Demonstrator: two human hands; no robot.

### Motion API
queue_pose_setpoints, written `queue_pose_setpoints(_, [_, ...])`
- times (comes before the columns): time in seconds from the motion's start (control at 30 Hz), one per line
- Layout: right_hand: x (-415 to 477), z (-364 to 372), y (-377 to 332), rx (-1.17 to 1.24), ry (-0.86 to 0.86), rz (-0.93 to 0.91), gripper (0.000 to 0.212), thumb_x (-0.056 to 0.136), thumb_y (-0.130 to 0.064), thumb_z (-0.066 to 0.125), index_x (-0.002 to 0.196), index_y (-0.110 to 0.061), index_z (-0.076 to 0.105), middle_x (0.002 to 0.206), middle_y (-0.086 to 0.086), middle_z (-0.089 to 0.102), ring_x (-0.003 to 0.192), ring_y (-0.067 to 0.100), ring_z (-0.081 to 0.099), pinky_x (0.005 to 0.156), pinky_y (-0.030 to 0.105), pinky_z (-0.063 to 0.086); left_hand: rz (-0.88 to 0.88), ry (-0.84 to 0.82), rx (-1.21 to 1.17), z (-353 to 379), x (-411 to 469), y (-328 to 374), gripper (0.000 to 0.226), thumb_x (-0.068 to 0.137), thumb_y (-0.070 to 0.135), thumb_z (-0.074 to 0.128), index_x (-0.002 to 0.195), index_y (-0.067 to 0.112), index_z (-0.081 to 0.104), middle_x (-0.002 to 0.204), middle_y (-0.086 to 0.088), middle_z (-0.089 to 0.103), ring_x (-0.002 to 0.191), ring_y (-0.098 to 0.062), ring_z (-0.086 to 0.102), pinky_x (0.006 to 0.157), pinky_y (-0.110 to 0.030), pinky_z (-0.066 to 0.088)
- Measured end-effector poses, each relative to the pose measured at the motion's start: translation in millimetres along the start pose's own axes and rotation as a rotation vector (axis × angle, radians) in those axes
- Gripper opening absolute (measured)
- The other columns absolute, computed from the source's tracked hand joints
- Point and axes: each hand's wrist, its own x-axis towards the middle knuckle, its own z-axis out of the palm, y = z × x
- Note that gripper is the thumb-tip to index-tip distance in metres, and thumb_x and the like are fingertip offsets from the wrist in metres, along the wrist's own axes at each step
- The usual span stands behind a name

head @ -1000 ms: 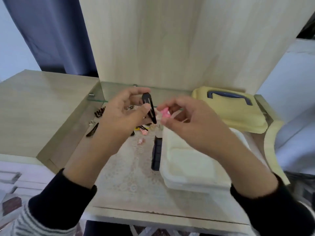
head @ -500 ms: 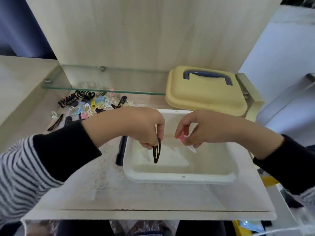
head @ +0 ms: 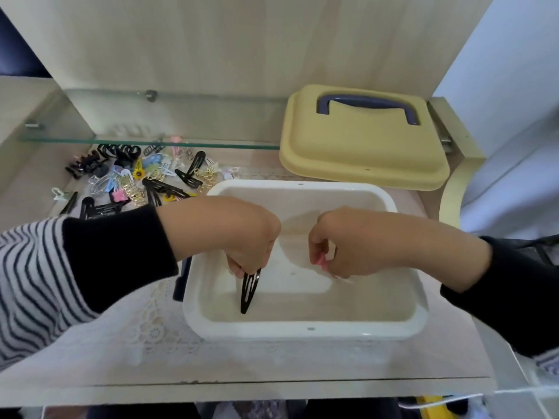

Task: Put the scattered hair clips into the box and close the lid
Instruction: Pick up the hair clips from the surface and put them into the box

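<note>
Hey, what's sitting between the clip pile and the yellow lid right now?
Nothing. In the head view, the stretch between the clip pile and the yellow lid is bare tabletop under the glass shelf; the white box sits nearer the camera.

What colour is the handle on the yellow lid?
Dark blue-purple handle, seen in the head view.

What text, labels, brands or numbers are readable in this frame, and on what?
None readable.
Yellow lid: no print visible, only a blue handle.
White box: plain rim, no marking legible.
Black clip in the left hand and pink clip in the right hand: no lettering.
Clip pile: too small to tell.
</note>
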Motion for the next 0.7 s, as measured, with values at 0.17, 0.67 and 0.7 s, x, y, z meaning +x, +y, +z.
queue_pose_setpoints(0.17, [1,2,-5,-0.146,-0.022,-0.039,0.015,0.082,-0.018,0.068,0.096,-0.023,0.069,0.098,-0.007,0.066,0.091,0.016,0.061,0.077,0.027,0.051,0.011,0.136,0.309,6,1,4,0.026,0.089,0.009,0.054,0.113,0.016,0.061,0.119,-0.004,0.061,0.106,-0.024,0.061,0.087,-0.030,0.050])
queue_pose_setpoints(0.67, [3,10,-8,-0.438,0.046,-0.059,0.016,0.074,-0.031,0.073,0.085,-0.026,0.062,0.085,-0.007,0.060,0.093,0.018,0.057,0.088,0.034,0.045,0.058,0.081,0.514,12,7,-1,0.028,0.089,0.011,0.051,0.113,0.016,0.064,0.107,-0.002,0.063,0.086,-0.023,0.055,0.074,-0.028,0.044])
queue_pose_setpoints(0.7, [3,11,-8,-0.462,0.046,-0.051,0.017,0.075,-0.031,0.072,0.088,-0.026,0.063,0.089,-0.006,0.061,0.095,0.019,0.056,0.092,0.034,0.042,0.061,0.090,0.512,12,8,-1,0.028,0.089,0.010,0.051,0.112,0.016,0.065,0.104,-0.001,0.062,0.085,-0.023,0.054,0.072,-0.027,0.043])
